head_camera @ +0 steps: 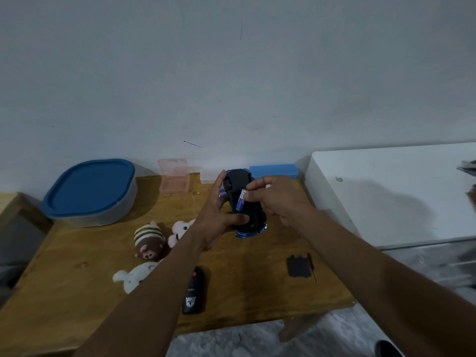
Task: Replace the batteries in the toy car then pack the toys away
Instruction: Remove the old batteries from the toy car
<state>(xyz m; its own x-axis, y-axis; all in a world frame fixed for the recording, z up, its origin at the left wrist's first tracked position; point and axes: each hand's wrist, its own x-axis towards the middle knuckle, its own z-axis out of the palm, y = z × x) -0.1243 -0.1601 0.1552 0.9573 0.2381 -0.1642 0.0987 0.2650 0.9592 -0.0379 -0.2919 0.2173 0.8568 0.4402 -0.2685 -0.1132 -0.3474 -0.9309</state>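
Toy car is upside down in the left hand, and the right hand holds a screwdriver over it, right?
Not quite. In the head view the right hand pinches a battery, not a screwdriver, over the toy car. The screwdriver lies on the table. The car is upside down in the left hand, as you said.

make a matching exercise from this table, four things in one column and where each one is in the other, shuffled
1. blue toy car, underside up
2. purple and white cylindrical battery
3. flat black plastic battery cover
4. grey plastic tub with blue lid

a. back left of the wooden table
b. pinched in the right hand
c. flat beside the thin screwdriver
d. held in the left hand

Pairs: 1-d, 2-b, 3-c, 4-a
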